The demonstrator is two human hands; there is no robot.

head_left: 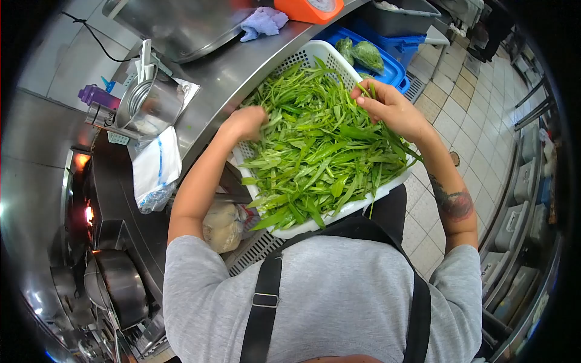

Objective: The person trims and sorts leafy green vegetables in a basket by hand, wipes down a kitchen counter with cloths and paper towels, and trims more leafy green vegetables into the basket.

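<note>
A white perforated basket point(348, 209) is heaped with long green leafy vegetables point(321, 145). At the basket's left side my left hand point(247, 123) has its fingers curled in among the leaves; the fingertips are partly hidden. Over the basket's right edge, my right hand point(387, 107) pinches a green stem between thumb and fingers, and leaves hang below that hand.
A steel counter point(224, 75) at left holds a large pot point(181, 27), a purple cloth point(264, 23), an orange scale point(308, 8) and a steel container of utensils point(148, 103). Beyond the basket is a blue tray point(396, 69) with bagged greens point(367, 56). Shelves with bins line the right.
</note>
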